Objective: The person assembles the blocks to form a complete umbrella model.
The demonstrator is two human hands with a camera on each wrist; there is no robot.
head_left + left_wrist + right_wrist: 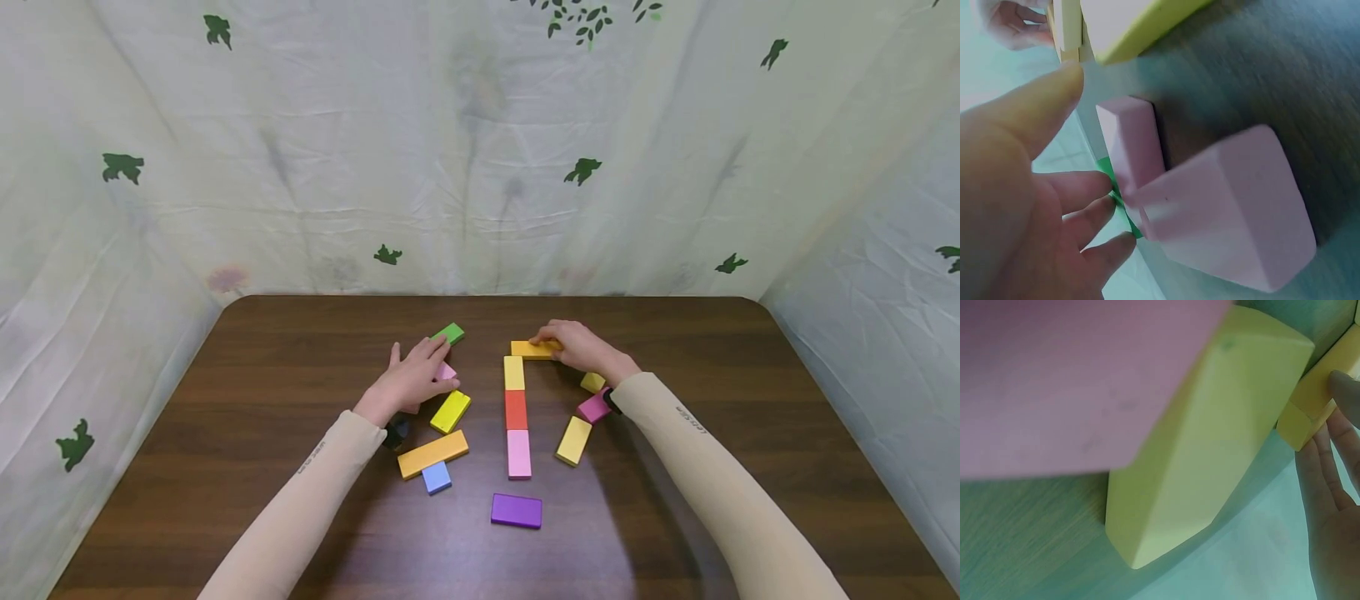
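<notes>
My right hand (581,346) pinches an orange block (531,350) between thumb and fingers, at the far end of a line of blocks. That line runs toward me: a yellow block (513,372), a red block (515,409) and a pink block (519,454). My left hand (408,379) spreads over the left group, fingers extended. Its fingertips are right at a green block (452,332), partly hidden behind a pink block (1138,137) in the left wrist view. Another pink block (1235,212) lies below the palm. Near the thumb is a bright yellow block (451,412).
On the left, a long orange block (432,454) lies by a blue block (437,478). A purple block (516,511) sits nearest me. Under the right forearm are a magenta block (593,407) and pale yellow blocks, one (573,441) closer. A curtain (480,208) hangs behind the table (300,333).
</notes>
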